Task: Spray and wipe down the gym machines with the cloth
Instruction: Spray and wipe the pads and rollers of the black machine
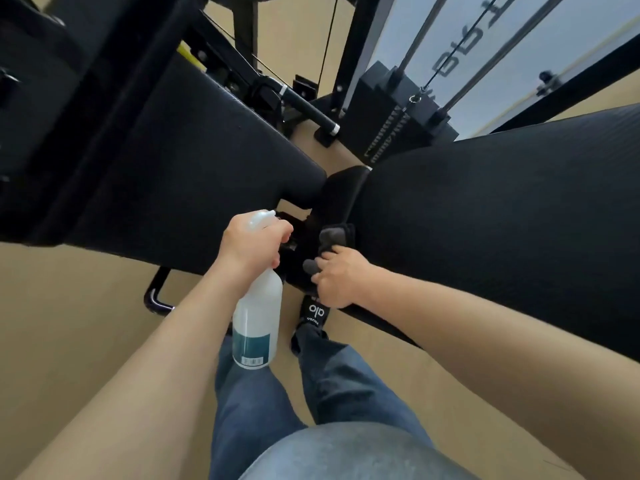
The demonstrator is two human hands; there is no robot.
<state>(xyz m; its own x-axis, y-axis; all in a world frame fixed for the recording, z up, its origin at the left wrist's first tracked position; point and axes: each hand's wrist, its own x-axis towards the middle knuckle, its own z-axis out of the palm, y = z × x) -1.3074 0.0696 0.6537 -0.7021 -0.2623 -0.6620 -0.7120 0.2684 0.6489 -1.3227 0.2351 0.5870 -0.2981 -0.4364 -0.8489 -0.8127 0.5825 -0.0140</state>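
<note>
Two black padded benches of the gym machine fill the view: left pad (180, 161) runs up and away from the left hand's grip; right pad (502, 216) lies directly beyond and to the right of the right hand's grip. Between their near ends, a smaller black pad section (341, 192), just above the cloth.

Weight stack (405, 112) with guide rods, well above both grips, far side of the pads. Tan floor (69, 323) below everything.

Spray bottle (258, 323): translucent white, teal label low on the body, hanging down from the left hand (254, 242). Fingers wrapped round the neck and trigger head; nozzle points away toward the gap between the pads.

Cloth (334, 237): dark grey, bunched, pressed on the near end of the right pad. Right hand (341, 277) clutches its lower part, fingers curled into the fabric.

Black sock (313, 311) just below the right hand.
</note>
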